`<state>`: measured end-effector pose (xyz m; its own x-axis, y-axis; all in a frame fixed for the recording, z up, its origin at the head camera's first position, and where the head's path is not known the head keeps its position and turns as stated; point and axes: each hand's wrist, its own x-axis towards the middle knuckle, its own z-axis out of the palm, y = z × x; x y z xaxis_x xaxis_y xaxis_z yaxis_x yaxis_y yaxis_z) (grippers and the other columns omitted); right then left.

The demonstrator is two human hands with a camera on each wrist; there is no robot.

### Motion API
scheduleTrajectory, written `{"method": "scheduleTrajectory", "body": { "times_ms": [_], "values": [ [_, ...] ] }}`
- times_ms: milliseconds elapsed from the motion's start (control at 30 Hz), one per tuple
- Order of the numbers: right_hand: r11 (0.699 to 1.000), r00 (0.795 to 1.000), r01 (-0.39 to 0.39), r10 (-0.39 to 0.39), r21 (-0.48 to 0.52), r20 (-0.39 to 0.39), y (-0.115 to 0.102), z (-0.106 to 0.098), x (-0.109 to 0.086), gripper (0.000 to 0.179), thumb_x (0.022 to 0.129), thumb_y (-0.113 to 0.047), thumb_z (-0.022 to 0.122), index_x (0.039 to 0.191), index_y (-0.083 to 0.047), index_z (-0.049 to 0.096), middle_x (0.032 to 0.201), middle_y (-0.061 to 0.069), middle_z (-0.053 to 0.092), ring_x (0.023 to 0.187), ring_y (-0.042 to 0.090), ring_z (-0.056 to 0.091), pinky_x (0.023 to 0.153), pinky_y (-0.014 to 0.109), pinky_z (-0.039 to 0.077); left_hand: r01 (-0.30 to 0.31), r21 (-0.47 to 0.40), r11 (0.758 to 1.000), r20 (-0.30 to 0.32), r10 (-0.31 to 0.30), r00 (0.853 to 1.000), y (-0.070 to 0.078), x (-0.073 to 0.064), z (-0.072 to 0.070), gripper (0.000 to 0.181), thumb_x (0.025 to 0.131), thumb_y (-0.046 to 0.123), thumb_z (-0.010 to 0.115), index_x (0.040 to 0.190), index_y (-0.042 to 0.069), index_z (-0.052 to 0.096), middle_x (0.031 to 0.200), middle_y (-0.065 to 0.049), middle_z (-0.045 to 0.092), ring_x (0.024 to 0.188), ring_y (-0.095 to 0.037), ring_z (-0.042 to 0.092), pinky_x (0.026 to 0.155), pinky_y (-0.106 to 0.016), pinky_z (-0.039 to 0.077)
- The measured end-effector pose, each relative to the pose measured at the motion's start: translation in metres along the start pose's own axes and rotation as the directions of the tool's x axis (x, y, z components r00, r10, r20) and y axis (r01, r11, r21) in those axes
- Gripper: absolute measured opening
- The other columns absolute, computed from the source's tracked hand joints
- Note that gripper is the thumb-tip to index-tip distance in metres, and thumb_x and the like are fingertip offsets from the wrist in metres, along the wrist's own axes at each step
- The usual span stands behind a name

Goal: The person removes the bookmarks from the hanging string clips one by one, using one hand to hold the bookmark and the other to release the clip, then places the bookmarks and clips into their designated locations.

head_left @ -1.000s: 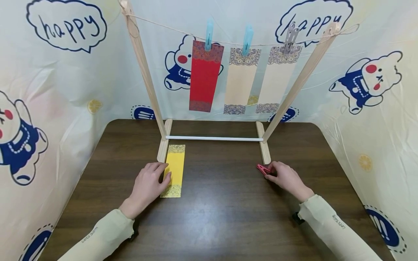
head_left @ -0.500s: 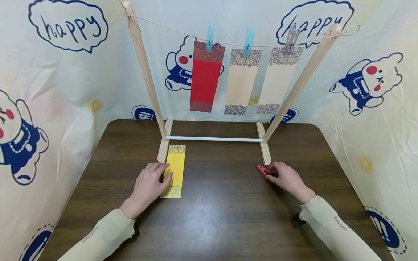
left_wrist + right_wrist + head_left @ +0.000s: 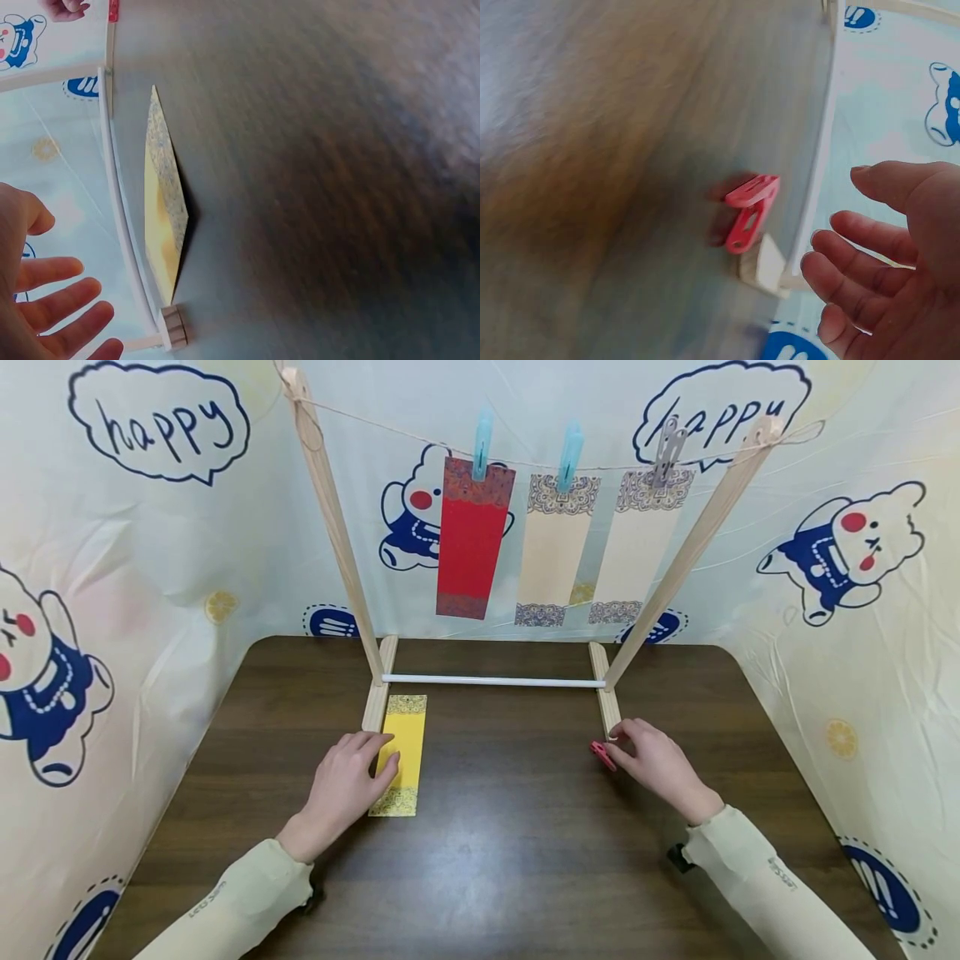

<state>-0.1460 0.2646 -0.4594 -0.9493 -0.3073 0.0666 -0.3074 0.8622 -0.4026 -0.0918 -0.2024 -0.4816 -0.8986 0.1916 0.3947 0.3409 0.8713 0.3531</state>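
A yellow card (image 3: 407, 747) with patterned ends lies on the table in front of the rack's left foot. My left hand (image 3: 341, 783) is above its left side, fingers spread; in the left wrist view the hand (image 3: 45, 292) holds nothing and the card (image 3: 159, 217) lies apart from it. Near the rack's right foot lies a red clothespin (image 3: 602, 756). Beside it is my right hand (image 3: 660, 768). The right wrist view shows that hand (image 3: 892, 262) with thumb and fingers parted, and the clothespin (image 3: 751, 214) on the table, clear of the fingers.
A wooden rack with a left post (image 3: 330, 518), a right post (image 3: 693, 547) and a white crossbar (image 3: 491, 680) stands at the table's back. From its string, clothespins hold a red card (image 3: 474, 552), a beige card (image 3: 557, 547) and a pale card (image 3: 641, 543).
My right hand's fingers have parted and drawn slightly off the red clothespin, which now lies turned a little. The left hand and yellow card have hardly moved.
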Motion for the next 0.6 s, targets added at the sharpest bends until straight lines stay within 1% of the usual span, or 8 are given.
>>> {"method": "scheduleTrajectory", "body": {
  "times_ms": [100, 233, 333, 433, 500, 600],
  "values": [
    [1.000, 1.000, 0.008, -0.008, 0.006, -0.007, -0.005, -0.002, 0.002, 0.022, 0.094, -0.019, 0.077, 0.108, -0.003, 0.070, 0.100, 0.015, 0.070, 0.085, 0.030, 0.068, 0.076, 0.049, 0.059, 0.006, -0.011, 1.000, 0.011, -0.006, 1.000, 0.002, 0.001, 0.000, 0.030, 0.093, 0.022, 0.075, 0.115, 0.001, 0.076, 0.110, -0.018, 0.073, 0.099, -0.038, 0.066, 0.082, -0.055, 0.056],
    [0.999, 0.999, 0.030, -0.030, 0.018, -0.036, -0.013, -0.006, 0.003, 0.019, 0.094, -0.019, 0.077, 0.105, -0.005, 0.070, 0.099, 0.013, 0.069, 0.085, 0.030, 0.069, 0.073, 0.047, 0.058, 0.007, -0.013, 1.000, 0.017, -0.007, 1.000, 0.004, 0.002, 0.000, 0.031, 0.093, 0.023, 0.075, 0.115, 0.001, 0.076, 0.110, -0.018, 0.073, 0.099, -0.038, 0.066, 0.082, -0.055, 0.056],
    [0.999, 0.997, 0.049, -0.048, 0.024, -0.063, -0.020, -0.009, 0.004, 0.018, 0.095, -0.020, 0.077, 0.104, -0.006, 0.070, 0.097, 0.012, 0.069, 0.081, 0.028, 0.068, 0.068, 0.043, 0.056, 0.003, -0.013, 1.000, 0.010, -0.003, 1.000, 0.005, 0.003, -0.001, 0.032, 0.093, 0.023, 0.075, 0.115, 0.001, 0.076, 0.110, -0.019, 0.073, 0.099, -0.038, 0.066, 0.082, -0.055, 0.056],
    [0.998, 0.996, 0.058, -0.056, 0.024, -0.075, -0.026, -0.012, 0.005, 0.016, 0.095, -0.020, 0.077, 0.104, -0.008, 0.071, 0.096, 0.011, 0.068, 0.076, 0.025, 0.063, 0.064, 0.038, 0.052, -0.001, -0.016, 1.000, 0.004, 0.001, 1.000, 0.006, 0.005, -0.001, 0.032, 0.094, 0.024, 0.075, 0.115, 0.001, 0.076, 0.110, -0.018, 0.073, 0.098, -0.037, 0.066, 0.081, -0.055, 0.056],
    [0.998, 0.995, 0.065, -0.064, 0.017, -0.081, -0.029, -0.013, 0.006, 0.015, 0.095, -0.020, 0.077, 0.104, -0.008, 0.072, 0.095, 0.010, 0.068, 0.075, 0.023, 0.062, 0.064, 0.036, 0.051, -0.004, -0.018, 1.000, 0.003, 0.004, 1.000, 0.007, 0.006, -0.001, 0.032, 0.094, 0.024, 0.074, 0.116, 0.001, 0.076, 0.110, -0.018, 0.073, 0.098, -0.037, 0.066, 0.080, -0.055, 0.056],
    [0.997, 0.993, 0.080, -0.078, 0.010, -0.092, -0.035, -0.016, 0.007, 0.015, 0.095, -0.019, 0.077, 0.104, -0.008, 0.072, 0.096, 0.009, 0.068, 0.078, 0.024, 0.063, 0.067, 0.039, 0.053, -0.006, -0.025, 1.000, 0.000, 0.006, 1.000, 0.008, 0.008, -0.001, 0.032, 0.094, 0.024, 0.075, 0.116, 0.001, 0.076, 0.110, -0.018, 0.073, 0.097, -0.036, 0.066, 0.080, -0.054, 0.057]
  ]
}}
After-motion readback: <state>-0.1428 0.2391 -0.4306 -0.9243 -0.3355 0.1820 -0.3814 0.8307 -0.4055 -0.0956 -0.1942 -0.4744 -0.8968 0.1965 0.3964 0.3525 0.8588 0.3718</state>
